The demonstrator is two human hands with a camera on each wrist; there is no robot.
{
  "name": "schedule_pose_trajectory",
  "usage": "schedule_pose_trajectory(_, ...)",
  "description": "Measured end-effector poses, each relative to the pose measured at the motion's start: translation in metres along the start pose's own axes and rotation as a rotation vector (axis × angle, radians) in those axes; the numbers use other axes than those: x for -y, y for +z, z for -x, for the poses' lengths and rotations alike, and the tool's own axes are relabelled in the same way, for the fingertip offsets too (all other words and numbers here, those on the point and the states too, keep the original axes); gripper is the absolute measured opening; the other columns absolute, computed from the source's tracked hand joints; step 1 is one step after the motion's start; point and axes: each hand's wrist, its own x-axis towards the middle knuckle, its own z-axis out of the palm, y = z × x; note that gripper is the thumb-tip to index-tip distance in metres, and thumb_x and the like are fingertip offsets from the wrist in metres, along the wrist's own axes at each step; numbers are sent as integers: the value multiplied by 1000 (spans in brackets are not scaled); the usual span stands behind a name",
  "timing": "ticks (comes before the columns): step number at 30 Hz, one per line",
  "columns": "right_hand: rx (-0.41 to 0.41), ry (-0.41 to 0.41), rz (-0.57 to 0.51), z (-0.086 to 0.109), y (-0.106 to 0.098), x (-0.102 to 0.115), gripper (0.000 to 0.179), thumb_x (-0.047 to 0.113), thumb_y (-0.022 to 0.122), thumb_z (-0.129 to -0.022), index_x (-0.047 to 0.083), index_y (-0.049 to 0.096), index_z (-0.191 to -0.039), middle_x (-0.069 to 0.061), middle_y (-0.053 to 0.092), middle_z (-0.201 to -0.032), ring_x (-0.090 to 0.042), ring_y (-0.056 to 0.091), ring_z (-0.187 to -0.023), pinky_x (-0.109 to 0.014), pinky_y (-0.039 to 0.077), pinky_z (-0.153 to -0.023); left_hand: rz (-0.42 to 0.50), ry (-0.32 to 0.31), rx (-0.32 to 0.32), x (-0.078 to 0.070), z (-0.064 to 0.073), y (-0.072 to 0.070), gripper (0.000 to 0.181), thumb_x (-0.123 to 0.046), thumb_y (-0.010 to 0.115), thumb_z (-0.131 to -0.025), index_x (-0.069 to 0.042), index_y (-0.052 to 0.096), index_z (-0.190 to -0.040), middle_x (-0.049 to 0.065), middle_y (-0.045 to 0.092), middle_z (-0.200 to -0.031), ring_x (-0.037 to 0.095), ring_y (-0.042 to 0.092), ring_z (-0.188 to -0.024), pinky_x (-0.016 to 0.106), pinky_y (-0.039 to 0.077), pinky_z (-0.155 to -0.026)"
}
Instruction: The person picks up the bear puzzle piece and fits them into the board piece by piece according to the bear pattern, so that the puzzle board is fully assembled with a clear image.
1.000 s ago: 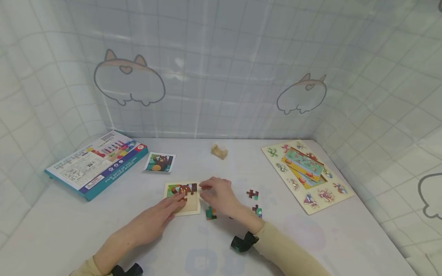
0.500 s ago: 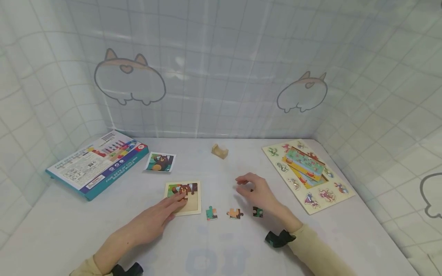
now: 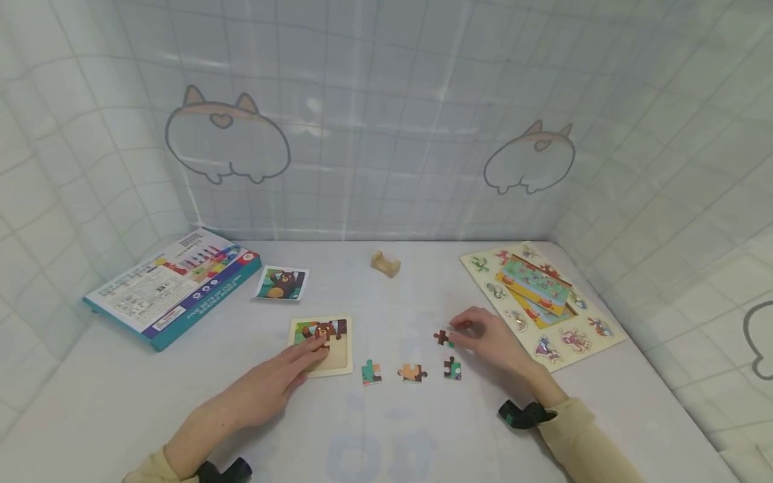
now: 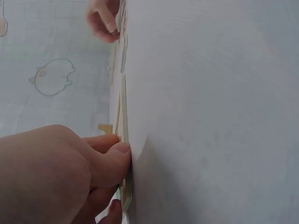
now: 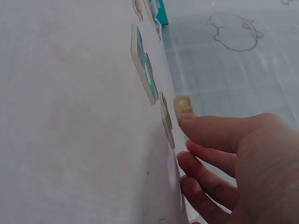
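In the head view my left hand lies over the lower left corner of a wooden puzzle tray, with a brown bear picture along its top. The left wrist view shows that thumb at the rim and fingers over the tray. My right hand is beside a brown and green puzzle piece, thumb and forefinger parted by its right edge. In the right wrist view, the other fingers are loosely bent. A teal piece, an orange piece and a dark green piece lie in a row.
A bear picture card lies behind the tray, beside a teal box at the left. A small wooden block stands at the back. At right is an animal puzzle board, with colourful cards on it.
My right hand has moved right, away from the tray's right edge, over the loose pieces to the right side of the brown and green piece. My left hand has stayed on the tray.
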Motion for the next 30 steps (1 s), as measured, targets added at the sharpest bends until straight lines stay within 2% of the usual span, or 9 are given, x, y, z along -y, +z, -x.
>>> schedule_pose_trajectory(6, 19, -37, 6, 0, -3, -6, 25, 31, 85, -80, 26, 73, -102, 13, 67, -105, -12, 60, -107, -44, 46, -103, 8, 6, -8, 0, 0, -1, 51, -13, 56, -102, -19, 44, -152, 5, 37, -160, 32, 37, -146, 55, 42, -111)
schedule_pose_trajectory(10, 25, -63, 39, 0, -3, -8, 26, 37, 87, -76, 30, 73, -97, 14, 65, -104, -11, 58, -106, -41, 45, -99, 9, 3, -2, 0, -1, -1, 52, -14, 56, -103, -19, 42, -153, 4, 36, -161, 32, 36, -146, 54, 41, -111)
schedule_pose_trajectory(22, 21, -50, 29, 2, -1, -6, 21, 33, 86, -78, 28, 74, -94, 12, 63, -102, -13, 57, -104, -44, 45, -100, -1, 19, -15, 2, -1, 0, 52, -14, 56, -102, -19, 43, -152, 3, 36, -161, 31, 37, -146, 53, 41, -111)
schedule_pose_trajectory(30, 10, -69, 53, 2, -1, -8, 20, 32, 85, -79, 28, 74, -95, 12, 63, -102, -11, 58, -101, -37, 47, -96, -17, 28, -18, 2, -1, 1, 53, -15, 56, -102, -19, 42, -153, 3, 35, -161, 31, 36, -147, 52, 41, -111)
